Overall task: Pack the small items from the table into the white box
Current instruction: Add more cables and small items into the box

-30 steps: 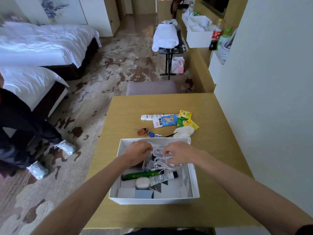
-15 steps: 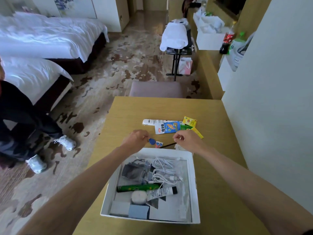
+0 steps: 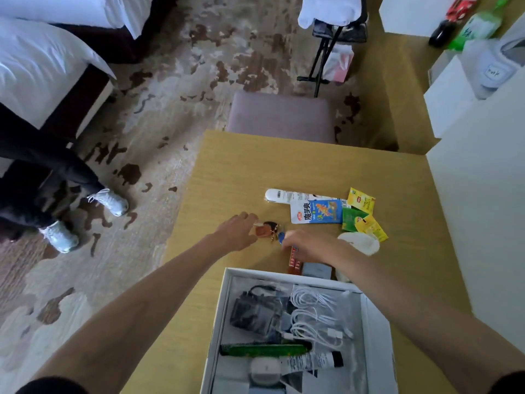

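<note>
The white box (image 3: 224, 311) sits at the table's near edge. It holds white cables (image 3: 312, 314), a dark pouch (image 3: 255, 311), a green comb (image 3: 264, 350), a tube (image 3: 309, 361) and a round white case (image 3: 265, 371). Beyond the box, my left hand (image 3: 237, 231) lies flat with its fingertips at a brown key bunch (image 3: 264, 230). My right hand (image 3: 309, 247) curls over a blue tag (image 3: 281, 237) and a red-brown stick (image 3: 292, 261); whether it grips either is hidden.
Farther back lie a white tube (image 3: 284, 196), a blue packet (image 3: 316, 211), yellow and green tea sachets (image 3: 360, 199), a white pad (image 3: 360, 243) and a small grey box (image 3: 316, 270). A padded stool (image 3: 281, 115) stands behind the table. A person's legs (image 3: 42, 172) are at the left.
Both hands left the cables inside the box and moved forward over its far rim to the keys and tag on the table. The view tilted down.
</note>
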The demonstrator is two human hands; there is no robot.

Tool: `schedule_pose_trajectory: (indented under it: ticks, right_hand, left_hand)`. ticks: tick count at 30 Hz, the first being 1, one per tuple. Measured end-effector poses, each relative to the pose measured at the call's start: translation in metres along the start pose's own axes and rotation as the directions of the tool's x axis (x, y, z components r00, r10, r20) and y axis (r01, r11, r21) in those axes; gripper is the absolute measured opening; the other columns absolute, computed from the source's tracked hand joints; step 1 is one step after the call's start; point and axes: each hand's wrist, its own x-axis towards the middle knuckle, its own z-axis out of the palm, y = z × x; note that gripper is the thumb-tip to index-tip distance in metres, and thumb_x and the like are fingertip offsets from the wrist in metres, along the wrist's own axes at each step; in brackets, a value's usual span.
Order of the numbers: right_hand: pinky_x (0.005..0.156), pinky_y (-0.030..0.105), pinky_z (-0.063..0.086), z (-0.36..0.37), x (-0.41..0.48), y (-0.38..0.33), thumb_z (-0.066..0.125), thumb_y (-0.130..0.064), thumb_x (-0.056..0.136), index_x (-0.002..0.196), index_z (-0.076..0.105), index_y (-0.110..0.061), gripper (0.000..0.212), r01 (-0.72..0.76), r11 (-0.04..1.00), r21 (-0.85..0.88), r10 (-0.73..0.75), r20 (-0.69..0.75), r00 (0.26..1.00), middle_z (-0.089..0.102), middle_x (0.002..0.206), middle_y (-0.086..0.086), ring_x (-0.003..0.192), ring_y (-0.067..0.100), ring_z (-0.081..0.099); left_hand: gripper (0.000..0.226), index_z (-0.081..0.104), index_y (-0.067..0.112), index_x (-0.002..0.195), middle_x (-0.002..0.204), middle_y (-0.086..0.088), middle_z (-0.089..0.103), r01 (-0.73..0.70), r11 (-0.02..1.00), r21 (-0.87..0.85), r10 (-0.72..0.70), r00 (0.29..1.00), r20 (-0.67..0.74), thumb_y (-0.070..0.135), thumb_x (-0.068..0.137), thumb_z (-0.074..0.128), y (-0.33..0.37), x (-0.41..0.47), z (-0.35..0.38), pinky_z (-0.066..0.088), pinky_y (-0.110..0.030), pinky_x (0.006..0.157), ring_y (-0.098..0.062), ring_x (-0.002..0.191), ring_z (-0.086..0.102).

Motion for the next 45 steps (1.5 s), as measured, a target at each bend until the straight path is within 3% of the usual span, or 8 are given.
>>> schedule_pose_trajectory:
  ticks: [6, 13, 21, 29, 34, 36, 40, 45]
  right_hand:
    - [0.046, 0.022, 0.018, 0.007, 0.012, 0.004, 0.054, 0.000, 0.079, 0.097, 0.066, -0.017, 0.027, 0.099, 0.982, -0.162, -0.096, 0.028, 0.995, 0.060, 0.095, 0.002, 0.076, 0.014, 0.044]
    - [0.055, 0.027, 0.027, 0.018, 0.006, 0.013, 0.058, -0.008, 0.087, 0.102, 0.059, -0.018, 0.017, 0.061, 0.985, -0.163, -0.063, -0.010, 0.998, 0.056, 0.102, 0.002, 0.096, 0.019, 0.051]
    - [0.064, 0.034, 0.051, -0.001, -0.030, 0.014, 0.058, -0.016, 0.092, 0.095, 0.050, -0.031, 0.017, -0.150, 0.925, 0.349, 0.245, -0.247, 0.938, 0.054, 0.090, -0.009, 0.076, 0.010, 0.057]
    - [0.069, 0.017, 0.048, -0.018, -0.102, -0.018, 0.066, -0.017, 0.089, 0.096, 0.058, -0.014, 0.011, 0.155, 0.535, 0.831, 0.424, -0.422, 0.802, 0.066, 0.085, -0.005, 0.076, 0.005, 0.059]
    - [0.068, 0.022, 0.050, -0.017, -0.144, -0.048, 0.071, -0.008, 0.085, 0.093, 0.058, -0.007, 0.016, 0.281, 0.314, 0.907, 0.375, -0.391, 0.841, 0.066, 0.078, -0.002, 0.072, 0.012, 0.060]
    - [0.063, 0.020, 0.049, -0.013, -0.160, -0.060, 0.072, -0.007, 0.084, 0.093, 0.057, -0.006, 0.018, 0.293, 0.302, 0.907, 0.296, -0.381, 0.876, 0.066, 0.076, 0.001, 0.067, 0.012, 0.062]
    - [0.065, 0.029, 0.053, 0.001, -0.184, -0.079, 0.076, -0.012, 0.081, 0.091, 0.058, -0.006, 0.021, 0.244, 0.372, 0.896, 0.144, -0.315, 0.938, 0.069, 0.078, 0.003, 0.068, 0.019, 0.067]
    - [0.065, 0.032, 0.052, 0.021, -0.198, -0.099, 0.081, -0.021, 0.076, 0.084, 0.059, -0.013, 0.024, 0.173, 0.521, 0.836, 0.033, -0.222, 0.974, 0.067, 0.078, 0.001, 0.064, 0.017, 0.066]
  left_hand:
    - [0.047, 0.048, 0.016, 0.128, 0.129, -0.008, 0.049, -0.147, 0.988, 0.050, 0.151, 0.983, -0.101, 0.035, 0.086, 0.059, 0.007, 0.036, 0.016, 0.044, -0.042, 0.089, -0.026, 0.119, 0.044]
    - [0.041, 0.055, 0.014, 0.118, 0.123, -0.008, 0.050, -0.125, 0.987, 0.097, 0.132, 0.989, -0.065, 0.032, 0.083, 0.065, 0.015, 0.059, 0.024, 0.045, -0.043, 0.089, -0.027, 0.117, 0.045]
    - [0.025, 0.050, 0.005, 0.107, 0.112, -0.015, 0.054, -0.044, 0.982, -0.181, 0.030, 0.996, -0.078, 0.025, 0.092, 0.052, 0.014, 0.031, 0.015, 0.042, -0.039, 0.083, -0.031, 0.104, 0.051]
    - [0.004, 0.051, 0.010, 0.094, 0.097, -0.003, 0.050, -0.311, 0.873, -0.377, 0.074, 0.847, -0.527, 0.011, 0.091, 0.055, 0.058, -0.048, -0.007, 0.035, -0.031, 0.076, -0.021, 0.090, 0.043]
    - [0.007, 0.055, 0.013, 0.099, 0.092, 0.001, 0.064, -0.365, 0.390, -0.845, -0.105, 0.894, -0.435, 0.012, 0.097, 0.049, 0.099, -0.109, -0.010, 0.045, -0.016, 0.059, 0.000, 0.066, 0.057]
    - [0.012, 0.052, 0.011, 0.092, 0.100, -0.005, 0.072, -0.357, 0.303, -0.883, -0.118, 0.906, -0.407, 0.021, 0.097, 0.051, 0.106, -0.132, -0.001, 0.046, -0.017, 0.063, -0.005, 0.077, 0.065]
    - [0.018, 0.053, 0.014, 0.090, 0.094, -0.015, 0.073, -0.291, 0.203, -0.935, -0.192, 0.924, -0.329, 0.032, 0.091, 0.054, 0.113, -0.169, 0.024, 0.049, -0.041, 0.086, -0.031, 0.102, 0.066]
    - [0.012, 0.046, 0.008, 0.094, 0.071, -0.012, 0.067, -0.175, 0.032, -0.984, -0.245, 0.953, -0.178, 0.018, 0.095, 0.052, 0.115, -0.197, 0.050, 0.052, -0.028, 0.050, -0.028, 0.069, 0.070]
